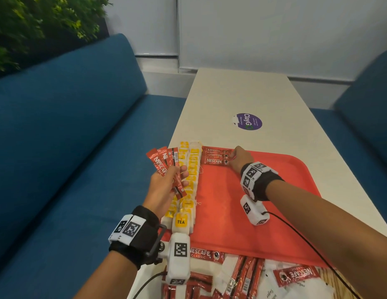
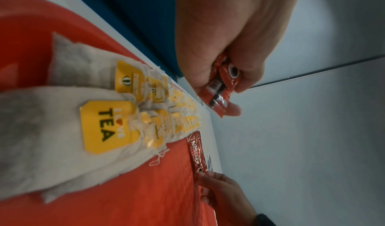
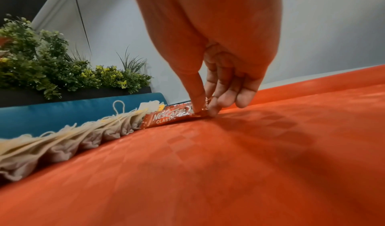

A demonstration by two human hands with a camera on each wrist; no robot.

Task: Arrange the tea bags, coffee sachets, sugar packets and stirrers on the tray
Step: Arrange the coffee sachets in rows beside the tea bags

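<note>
Head view: the left hand (image 1: 166, 182) is gripping a fan of coffee sachets (image 1: 166, 165); the right hand (image 1: 240, 157) is pinching the placed sachet (image 1: 214, 161), which should be squared against its neighbours on the tray (image 1: 274, 212).

Left wrist view: the tea bags (image 2: 108, 124) are running beside the grip.

Right wrist view: the sachet's long axis is stretching leftward from the fingertips (image 3: 198, 109).

Even, soft indoor light, faint shadow on the tray (image 3: 270, 139), blurred close foregrounds, wide-angle bending at edges.
</note>
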